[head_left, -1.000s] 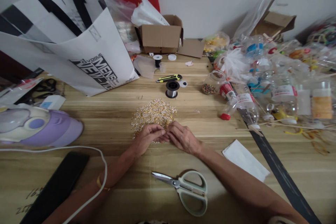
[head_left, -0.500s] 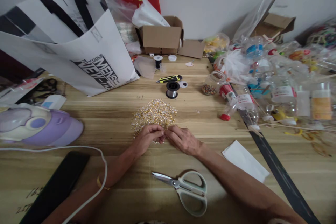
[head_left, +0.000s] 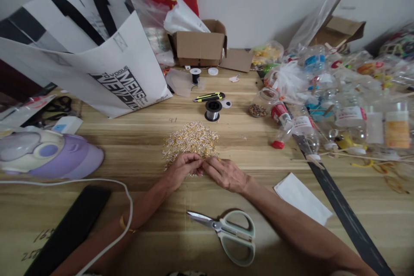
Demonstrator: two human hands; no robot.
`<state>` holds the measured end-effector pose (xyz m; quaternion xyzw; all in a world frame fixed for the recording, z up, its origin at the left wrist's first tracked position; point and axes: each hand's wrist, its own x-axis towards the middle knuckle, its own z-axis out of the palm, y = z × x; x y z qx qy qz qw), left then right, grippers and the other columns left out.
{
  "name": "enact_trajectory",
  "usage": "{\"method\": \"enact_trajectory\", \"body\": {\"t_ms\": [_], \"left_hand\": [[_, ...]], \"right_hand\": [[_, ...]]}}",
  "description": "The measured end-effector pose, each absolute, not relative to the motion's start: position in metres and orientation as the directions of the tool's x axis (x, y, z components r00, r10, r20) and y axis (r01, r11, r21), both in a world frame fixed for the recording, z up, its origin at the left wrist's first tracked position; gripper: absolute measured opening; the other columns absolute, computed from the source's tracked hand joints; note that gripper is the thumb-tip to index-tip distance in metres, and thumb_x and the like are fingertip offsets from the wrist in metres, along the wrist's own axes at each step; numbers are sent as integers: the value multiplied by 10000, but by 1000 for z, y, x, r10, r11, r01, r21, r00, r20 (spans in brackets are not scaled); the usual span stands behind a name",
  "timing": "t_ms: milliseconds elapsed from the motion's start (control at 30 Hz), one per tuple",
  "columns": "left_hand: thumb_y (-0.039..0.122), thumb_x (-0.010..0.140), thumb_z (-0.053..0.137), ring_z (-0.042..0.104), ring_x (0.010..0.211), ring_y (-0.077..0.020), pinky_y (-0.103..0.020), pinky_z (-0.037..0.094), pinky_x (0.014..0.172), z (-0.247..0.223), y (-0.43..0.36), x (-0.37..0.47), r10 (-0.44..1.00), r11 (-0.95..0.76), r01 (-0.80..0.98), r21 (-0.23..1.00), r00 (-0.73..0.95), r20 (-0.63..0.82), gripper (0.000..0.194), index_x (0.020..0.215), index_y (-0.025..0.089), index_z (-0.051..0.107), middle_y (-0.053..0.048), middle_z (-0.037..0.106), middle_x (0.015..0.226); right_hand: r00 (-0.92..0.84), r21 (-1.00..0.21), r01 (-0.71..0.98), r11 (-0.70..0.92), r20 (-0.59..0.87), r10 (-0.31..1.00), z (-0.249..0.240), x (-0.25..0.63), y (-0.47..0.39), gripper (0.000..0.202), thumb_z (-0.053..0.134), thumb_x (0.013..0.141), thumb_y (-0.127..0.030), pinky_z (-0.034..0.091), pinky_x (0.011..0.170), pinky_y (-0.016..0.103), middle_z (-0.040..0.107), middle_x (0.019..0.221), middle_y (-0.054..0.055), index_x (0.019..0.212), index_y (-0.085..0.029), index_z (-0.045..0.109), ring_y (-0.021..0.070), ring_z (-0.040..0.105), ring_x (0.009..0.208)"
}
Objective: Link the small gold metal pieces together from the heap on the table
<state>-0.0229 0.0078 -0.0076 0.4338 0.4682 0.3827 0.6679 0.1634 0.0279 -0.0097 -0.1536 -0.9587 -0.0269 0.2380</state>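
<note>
My left hand (head_left: pixel 184 169) and my right hand (head_left: pixel 226 173) meet at the fingertips, right at the near edge of a heap of small gold and silver beads or findings (head_left: pixel 190 140). Both hands are closed in a pinch. Whatever lies between the fingers is too small to name. Nearer to me, scissors (head_left: pixel 223 228) with pale handles lie on the wooden table, blades pointing left. Behind the heap stands a black spool of silvery wire or thread (head_left: pixel 212 111).
A yellow-black utility knife (head_left: pixel 209 96) lies behind the spool. Plastic bottles (head_left: pixel 304 125) and a jar of small beads (head_left: pixel 261 102) crowd the right. A white cable (head_left: pixel 127 194) crosses my left forearm, beside a black phone-like slab (head_left: pixel 71 228). A large white bag (head_left: pixel 129 64) stands back left.
My hands stay together in nearly the same place. The right fingers have shifted very slightly, and the whole view has moved a little.
</note>
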Motion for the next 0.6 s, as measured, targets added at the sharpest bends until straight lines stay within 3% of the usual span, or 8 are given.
{"method": "enact_trajectory", "body": {"t_ms": [333, 467, 600], "left_hand": [[418, 645, 724, 534, 526, -97, -218, 440, 544, -11, 9, -23, 922, 328, -98, 940, 250, -296, 323, 677, 113, 620, 1, 601, 567], [367, 710, 685, 542, 557, -94, -216, 449, 582, -14, 9, -24, 932, 300, -81, 951, 238, -274, 262, 683, 115, 618, 1, 604, 591], [354, 742, 653, 539, 564, -101, -222, 455, 594, -12, 9, -24, 945, 261, -40, 964, 213, -247, 246, 681, 119, 616, -4, 603, 595]], "right_hand": [[-819, -129, 317, 939, 462, 340, -19, 165, 30, 205, 330, 952, -134, 465, 553, 248, 600, 887, 97, 1038, -131, 516, 145, 571, 696], [-712, -348, 340, 874, 511, 481, -23, 163, 32, 139, 431, 931, -203, 471, 603, 235, 598, 937, 88, 1043, -162, 502, 152, 581, 799], [-633, -573, 297, 764, 481, 607, -21, 161, 34, 126, 487, 904, -255, 456, 605, 245, 569, 832, 61, 993, -167, 502, 144, 544, 711]]}}
